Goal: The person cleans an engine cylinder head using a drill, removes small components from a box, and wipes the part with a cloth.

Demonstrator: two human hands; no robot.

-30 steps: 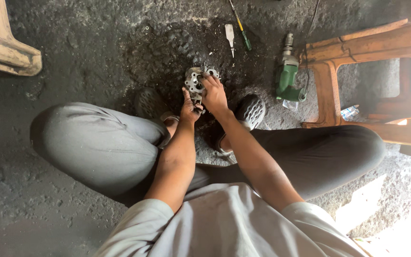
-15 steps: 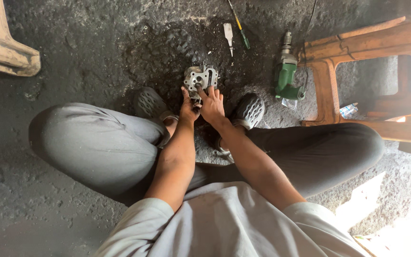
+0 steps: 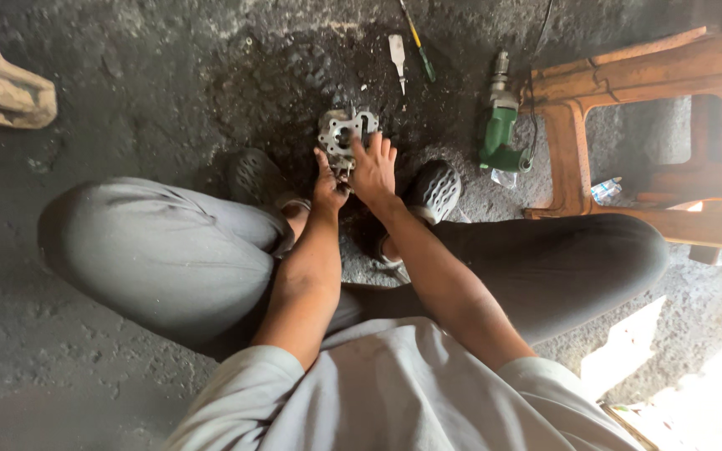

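I see the grey cast-metal engine part on the oily floor between my 2 shoes, left hand gripping its lower edge, right hand spread open on it; it looks heavy, rigid, greasy, best held by its rims.

Dull cast-metal part; rough, oil-dark concrete floor; glossy green plastic drill; worn painted stool.

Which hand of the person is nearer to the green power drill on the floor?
Right. The right hand rests on the grey metal part, on the side toward the green drill. The left hand is on the part's near edge, farther from the drill.
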